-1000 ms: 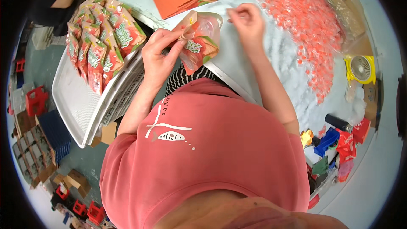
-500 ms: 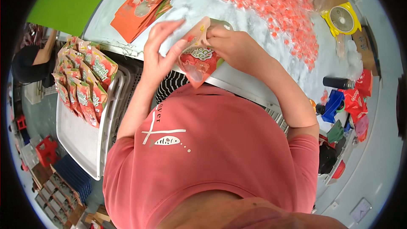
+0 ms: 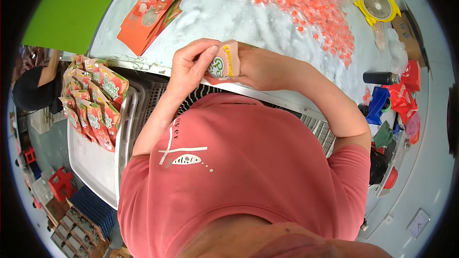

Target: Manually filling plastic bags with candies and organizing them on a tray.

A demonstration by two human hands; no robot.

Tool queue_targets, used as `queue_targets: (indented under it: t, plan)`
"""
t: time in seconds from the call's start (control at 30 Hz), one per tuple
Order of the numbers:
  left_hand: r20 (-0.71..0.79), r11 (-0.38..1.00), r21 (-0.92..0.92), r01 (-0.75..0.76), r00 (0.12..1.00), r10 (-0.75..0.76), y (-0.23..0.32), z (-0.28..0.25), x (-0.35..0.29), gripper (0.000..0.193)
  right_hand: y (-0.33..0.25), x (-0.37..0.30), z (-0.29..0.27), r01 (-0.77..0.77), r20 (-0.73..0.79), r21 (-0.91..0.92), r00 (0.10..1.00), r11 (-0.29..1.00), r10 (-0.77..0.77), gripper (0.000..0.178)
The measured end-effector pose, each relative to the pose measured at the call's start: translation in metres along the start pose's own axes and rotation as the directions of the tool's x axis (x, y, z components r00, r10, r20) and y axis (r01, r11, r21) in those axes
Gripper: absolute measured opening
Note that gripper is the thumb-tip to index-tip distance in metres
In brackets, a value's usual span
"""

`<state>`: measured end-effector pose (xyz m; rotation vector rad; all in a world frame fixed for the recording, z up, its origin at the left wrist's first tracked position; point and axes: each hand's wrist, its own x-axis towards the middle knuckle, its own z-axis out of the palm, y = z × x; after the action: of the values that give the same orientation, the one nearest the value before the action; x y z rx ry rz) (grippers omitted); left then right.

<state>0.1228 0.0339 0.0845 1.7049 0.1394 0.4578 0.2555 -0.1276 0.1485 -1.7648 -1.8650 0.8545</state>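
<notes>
A red and peach printed pouch [image 3: 226, 62] is in front of my chest, over the near edge of the table. My left hand [image 3: 193, 63] pinches its left side between thumb and fingers. At the pouch's right side is my right hand [image 3: 263, 69], its fingers hidden in or behind the pouch, so their shape and anything in them cannot be seen. Beyond my left hand lies a stack of flat red pouches [image 3: 150, 15]. A large spread of small red wrapped candies [image 3: 306, 5] covers the far right of the table.
Filled, upright pouches [image 3: 95, 100] crowd one end of a white tray [image 3: 95, 172] at my left. A yellow fan [image 3: 377, 5], a black bottle [image 3: 381, 78] and a blue tape dispenser [image 3: 378, 105] stand at the right. Another person [image 3: 33, 88] is at far left.
My left hand has closed from spread fingers onto the pouch's side. The right hand has moved lower, its fingers now out of sight. The pouch has folded or tilted.
</notes>
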Motion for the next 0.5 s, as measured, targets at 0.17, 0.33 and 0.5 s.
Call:
queue_targets:
  t: [0.17, 0.33, 0.5]
  plan:
    - [-0.107, 0.976, -0.208, 0.07, 0.99, -0.094, -0.006, -0.013, -0.004, 0.018, -0.028, -0.015, -0.021, -0.204, -0.223, -0.154, 0.96, 0.967, 0.167, 0.025]
    - [0.009, 0.993, -0.114, -0.011, 1.0, 0.012, 0.009, 0.005, -0.005, 0.02, -0.012, -0.009, 0.002, -0.075, 0.052, -0.147, 0.995, 0.986, 0.084, 0.026]
    - [-0.047, 0.979, -0.186, 0.082, 0.995, -0.093, 0.0, -0.006, -0.016, 0.02, -0.031, -0.02, -0.011, -0.057, -0.211, -0.083, 0.977, 0.995, 0.039, 0.021]
